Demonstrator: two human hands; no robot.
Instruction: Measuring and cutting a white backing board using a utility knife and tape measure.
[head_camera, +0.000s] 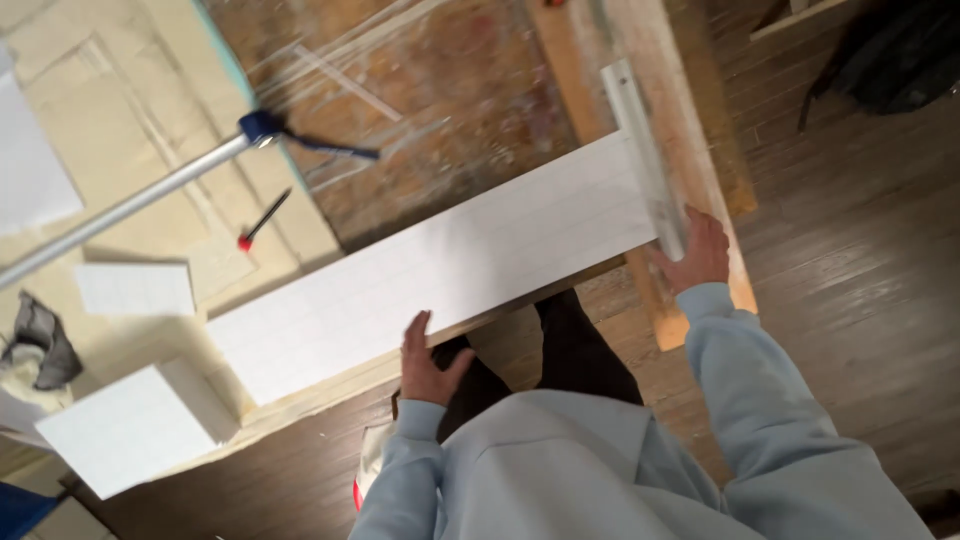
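The left hand (428, 358) lay flat, fingers together, on the near edge of a long white gridded board (440, 265) resting across a worn wooden workbench (440, 90). At the board's far end, the right hand (697, 252) curled loosely around the lower end of a metal straightedge (645, 155) laid crosswise over it. A red-tipped pencil (262, 220) lay well beyond the left hand, near a small white offcut (135, 288).

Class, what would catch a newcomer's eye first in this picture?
A long white board lies slantwise across the worn wooden workbench. The left hand rests on its near edge; the right hand presses a metal straightedge across its far end.
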